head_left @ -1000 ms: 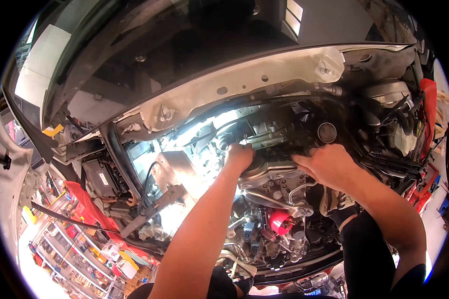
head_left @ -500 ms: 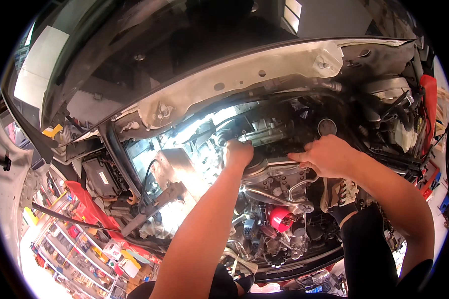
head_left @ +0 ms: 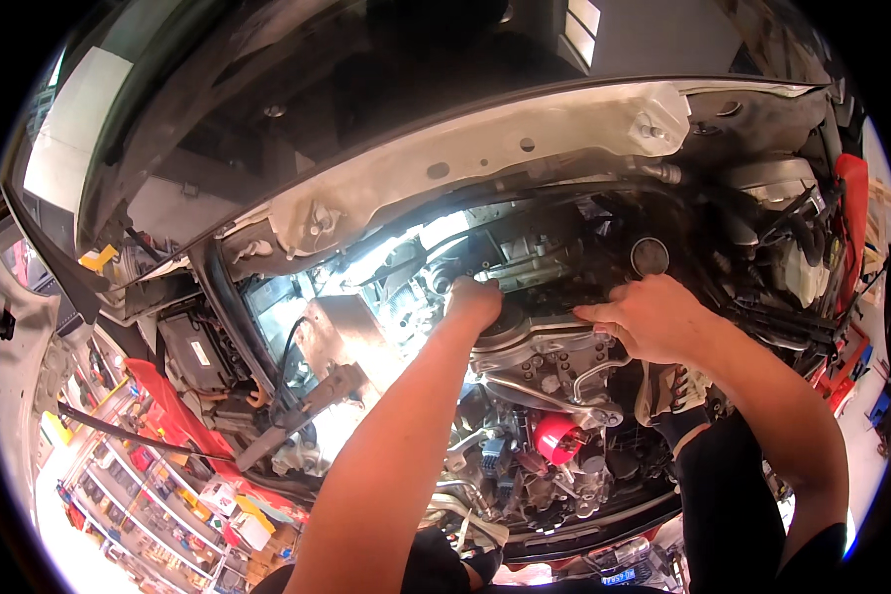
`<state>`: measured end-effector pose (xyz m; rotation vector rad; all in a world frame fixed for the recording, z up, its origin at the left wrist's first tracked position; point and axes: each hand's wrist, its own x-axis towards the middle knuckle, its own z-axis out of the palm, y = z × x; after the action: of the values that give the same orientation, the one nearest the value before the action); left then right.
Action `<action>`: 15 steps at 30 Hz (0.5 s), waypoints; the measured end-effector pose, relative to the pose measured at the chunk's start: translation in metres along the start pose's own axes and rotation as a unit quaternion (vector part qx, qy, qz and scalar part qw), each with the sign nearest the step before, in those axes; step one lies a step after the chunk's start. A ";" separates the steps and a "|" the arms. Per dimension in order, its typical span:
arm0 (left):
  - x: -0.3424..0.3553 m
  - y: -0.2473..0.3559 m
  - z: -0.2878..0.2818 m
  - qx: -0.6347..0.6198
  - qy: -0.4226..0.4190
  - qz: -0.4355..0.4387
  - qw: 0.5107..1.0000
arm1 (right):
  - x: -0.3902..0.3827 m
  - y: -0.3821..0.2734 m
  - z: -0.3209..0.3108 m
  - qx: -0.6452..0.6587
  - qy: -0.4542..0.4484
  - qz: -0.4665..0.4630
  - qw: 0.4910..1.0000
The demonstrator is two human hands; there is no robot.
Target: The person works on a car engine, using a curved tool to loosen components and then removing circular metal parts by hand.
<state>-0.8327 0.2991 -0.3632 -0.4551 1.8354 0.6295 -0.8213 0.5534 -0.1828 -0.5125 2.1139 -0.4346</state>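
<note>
Since the earlier frame the right hand has edged up slightly toward the round-faced part; the left hand has barely moved. The engine lies beyond the engine bay's near edge. The left is curled, the right's index finger extended — whether either grips anything cannot be told. Light, even pressure would probably serve best.

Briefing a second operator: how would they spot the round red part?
From the long pale metal panel, drop to the grey metal engine. Below and left of the right hand sits the round red cup-shaped part, vivid against its mostly grey and black neighbours.
</note>
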 end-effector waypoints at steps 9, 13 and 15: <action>-0.018 0.004 -0.010 0.027 -0.021 0.078 0.996 | 0.006 0.000 -0.006 -0.017 -0.021 -0.010 1.000; -0.013 0.017 0.001 0.437 -0.068 0.283 0.851 | -0.001 0.001 -0.003 -0.024 -0.013 -0.012 1.000; 0.001 -0.009 0.011 0.374 0.011 0.261 0.890 | 0.001 -0.003 -0.003 -0.029 -0.003 -0.027 0.999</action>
<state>-0.8200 0.2984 -0.3690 0.5660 2.0603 0.2104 -0.8241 0.5512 -0.1803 -0.6048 2.1155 -0.4033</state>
